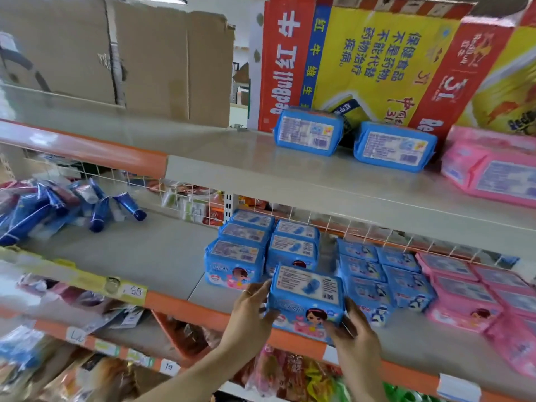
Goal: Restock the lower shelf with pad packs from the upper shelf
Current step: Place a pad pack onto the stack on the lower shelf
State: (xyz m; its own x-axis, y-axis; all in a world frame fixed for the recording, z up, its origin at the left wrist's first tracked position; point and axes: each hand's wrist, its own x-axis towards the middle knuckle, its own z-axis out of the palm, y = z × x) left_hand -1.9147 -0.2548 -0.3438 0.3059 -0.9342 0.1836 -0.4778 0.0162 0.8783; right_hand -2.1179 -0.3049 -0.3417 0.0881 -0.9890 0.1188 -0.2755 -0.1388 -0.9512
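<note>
pack: blue pad pack (307,297) held at the near edge of the lower shelf (162,256), in line with the blue stacks (293,248) behind it. Probably going in that column's near slot. Can't tell if it's touching the shelf yet.
left hand (252,309): fingers curled on the pack's left end.
right hand (358,333): gripping the right end. The two-sided hold keeps the pack level.
source: spare blue packs (307,132) sit on the upper shelf (232,158), far right.

Two packs (309,132) lie on the upper shelf (232,158).
</note>
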